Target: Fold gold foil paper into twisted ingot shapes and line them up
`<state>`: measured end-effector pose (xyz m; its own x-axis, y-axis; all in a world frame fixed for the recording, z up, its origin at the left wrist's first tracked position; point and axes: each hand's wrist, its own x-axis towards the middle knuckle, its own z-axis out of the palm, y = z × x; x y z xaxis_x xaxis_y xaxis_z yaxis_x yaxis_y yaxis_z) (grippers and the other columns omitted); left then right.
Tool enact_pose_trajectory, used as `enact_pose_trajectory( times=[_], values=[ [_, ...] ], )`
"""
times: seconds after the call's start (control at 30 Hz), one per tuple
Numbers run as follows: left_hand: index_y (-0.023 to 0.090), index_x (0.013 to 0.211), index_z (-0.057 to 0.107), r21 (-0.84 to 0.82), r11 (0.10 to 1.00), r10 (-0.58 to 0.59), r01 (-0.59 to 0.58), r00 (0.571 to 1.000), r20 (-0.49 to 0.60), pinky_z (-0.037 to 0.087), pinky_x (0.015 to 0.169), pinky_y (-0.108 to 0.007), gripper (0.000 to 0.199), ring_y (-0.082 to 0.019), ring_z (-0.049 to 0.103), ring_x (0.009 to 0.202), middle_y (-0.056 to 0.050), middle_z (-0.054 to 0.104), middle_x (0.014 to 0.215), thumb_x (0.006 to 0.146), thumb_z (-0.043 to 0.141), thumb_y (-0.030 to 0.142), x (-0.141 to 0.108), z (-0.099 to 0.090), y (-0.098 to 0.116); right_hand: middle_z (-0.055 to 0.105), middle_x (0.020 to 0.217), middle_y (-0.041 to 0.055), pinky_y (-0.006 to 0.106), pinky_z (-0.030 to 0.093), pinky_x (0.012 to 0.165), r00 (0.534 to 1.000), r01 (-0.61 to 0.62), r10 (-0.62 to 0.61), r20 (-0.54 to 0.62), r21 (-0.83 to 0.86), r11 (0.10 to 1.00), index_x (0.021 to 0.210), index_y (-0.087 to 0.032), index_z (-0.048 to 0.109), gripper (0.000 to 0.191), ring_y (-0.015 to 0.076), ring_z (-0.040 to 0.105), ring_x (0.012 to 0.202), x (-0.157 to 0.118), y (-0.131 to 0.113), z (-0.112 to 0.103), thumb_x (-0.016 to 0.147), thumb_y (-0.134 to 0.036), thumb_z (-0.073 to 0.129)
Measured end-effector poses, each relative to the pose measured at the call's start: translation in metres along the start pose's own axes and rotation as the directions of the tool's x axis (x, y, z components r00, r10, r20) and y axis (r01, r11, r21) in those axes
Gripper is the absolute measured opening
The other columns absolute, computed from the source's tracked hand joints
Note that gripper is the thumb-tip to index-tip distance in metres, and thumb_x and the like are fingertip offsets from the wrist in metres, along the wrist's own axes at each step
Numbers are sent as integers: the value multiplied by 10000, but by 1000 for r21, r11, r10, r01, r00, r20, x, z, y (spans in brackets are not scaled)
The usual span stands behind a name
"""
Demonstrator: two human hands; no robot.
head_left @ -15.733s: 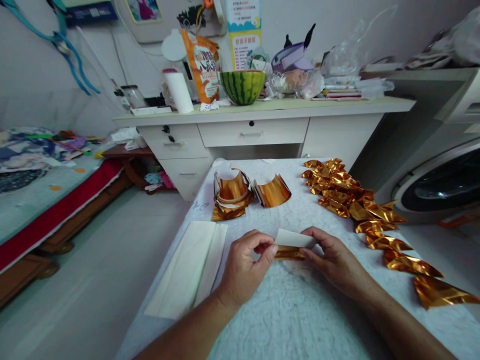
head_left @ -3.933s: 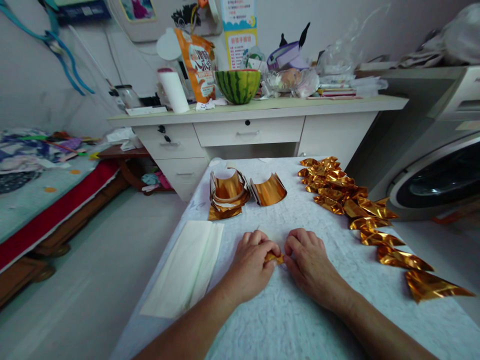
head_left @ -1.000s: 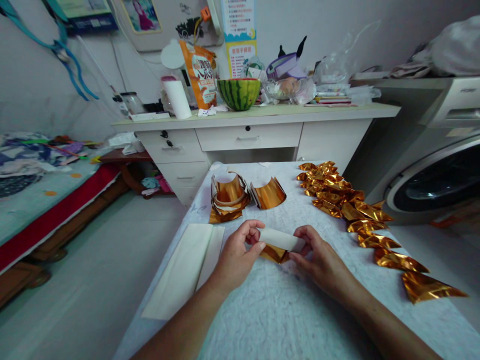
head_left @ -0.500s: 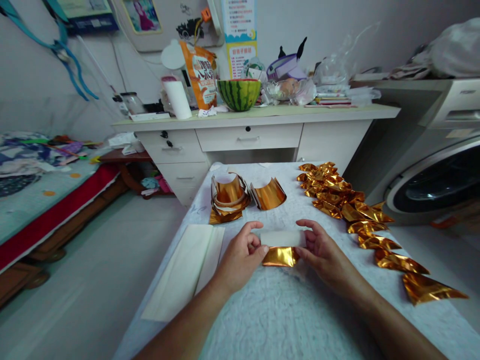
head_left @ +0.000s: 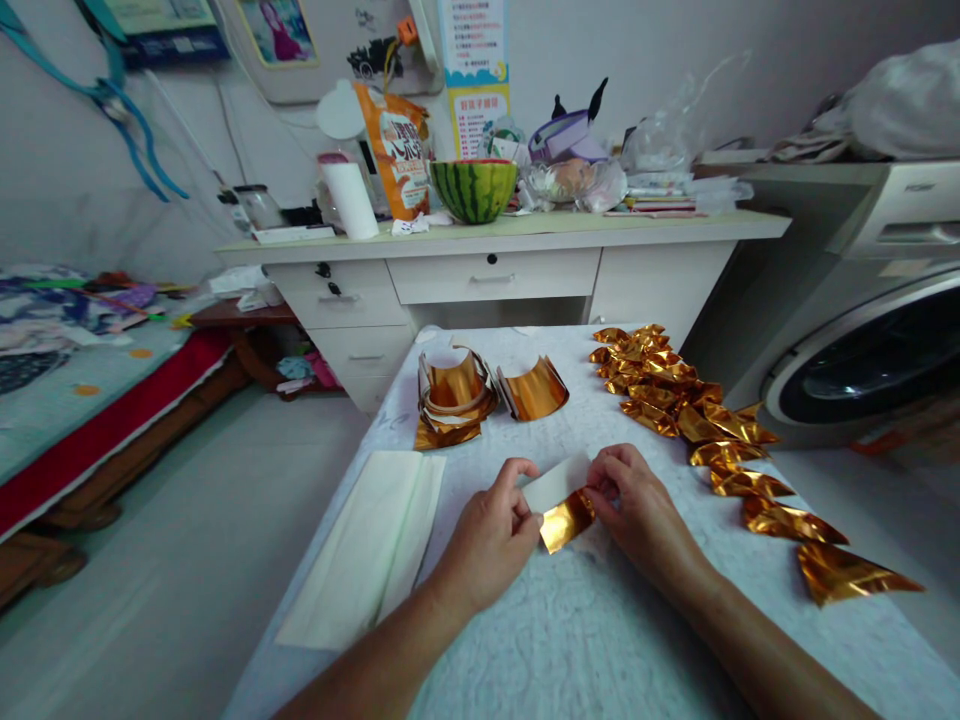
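Observation:
Between my two hands is a small sheet of gold foil paper [head_left: 566,522] with a white strip of paper [head_left: 557,484] along its far side. My left hand [head_left: 501,525] pinches the left end, thumb below and index finger bent over the top. The right end is pinched in my right hand [head_left: 628,494], its fingertips drawn together. The piece is tilted, its right end farther from me. Curled gold foil sheets [head_left: 456,392] lie beyond my hands, with a second curled gold sheet [head_left: 535,389] beside them. White paper sheets [head_left: 360,545] lie left of my left hand.
Several folded gold foil pieces [head_left: 701,420] run down the table's right side. The cloth-covered table [head_left: 510,640] stands before a white desk [head_left: 491,275] bearing a watermelon half [head_left: 474,190]. A washing machine [head_left: 862,290] is at the right, a bed [head_left: 90,380] at the left.
The foil and white strip have turned from level to slanted, right end up and away. My right hand has shifted its fingers closer together at the end of the strip.

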<state>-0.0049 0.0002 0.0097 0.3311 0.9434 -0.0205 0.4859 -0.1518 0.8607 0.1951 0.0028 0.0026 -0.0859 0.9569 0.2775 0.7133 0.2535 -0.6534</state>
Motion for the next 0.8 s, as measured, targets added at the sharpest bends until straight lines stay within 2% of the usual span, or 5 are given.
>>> enact_pose_trajectory(
  times=[0.23, 0.37, 0.47, 0.6, 0.8],
  values=[
    [201, 912, 619, 86, 996, 26, -33, 996, 86, 342, 581, -208, 199, -110, 511, 598, 44, 556, 652, 801, 481, 111, -2, -2, 2, 524, 954, 48, 287, 467, 725, 996, 60, -57, 66, -46, 997, 750, -189, 556, 146, 165, 555, 815, -3, 6, 7, 787, -60, 498],
    [199, 904, 638, 131, 986, 92, -107, 989, 114, 373, 621, -213, 305, -127, 535, 674, 20, 582, 712, 717, 467, 28, -2, -2, -1, 547, 903, 52, 325, 441, 756, 992, 96, -80, 98, -173, 980, 734, -189, 588, 145, 203, 532, 856, -3, 6, 5, 798, -78, 519],
    [208, 935, 633, 164, 971, 158, -175, 981, 115, 396, 678, -226, 411, -138, 549, 745, 8, 606, 802, 648, 451, -24, -1, -2, -4, 559, 822, 44, 318, 419, 717, 983, 115, -78, 164, -229, 967, 749, -187, 609, 169, 199, 526, 805, -3, 5, 4, 821, -80, 499],
    [219, 933, 634, 201, 958, 188, -207, 976, 107, 408, 728, -250, 344, -159, 555, 814, -3, 606, 864, 697, 504, 6, -1, -1, -5, 569, 773, 34, 299, 405, 695, 965, 140, -86, 250, -207, 968, 748, -182, 615, 221, 180, 522, 758, -4, 1, 1, 826, -49, 458],
    [232, 907, 673, 312, 926, 193, -214, 976, 98, 415, 769, -277, 260, -178, 537, 890, -15, 551, 886, 766, 560, 45, -3, -2, -3, 574, 820, 51, 327, 409, 755, 947, 180, -128, 296, -156, 971, 794, -180, 641, 231, 201, 512, 829, -7, -11, -4, 799, -35, 461]
  ],
)
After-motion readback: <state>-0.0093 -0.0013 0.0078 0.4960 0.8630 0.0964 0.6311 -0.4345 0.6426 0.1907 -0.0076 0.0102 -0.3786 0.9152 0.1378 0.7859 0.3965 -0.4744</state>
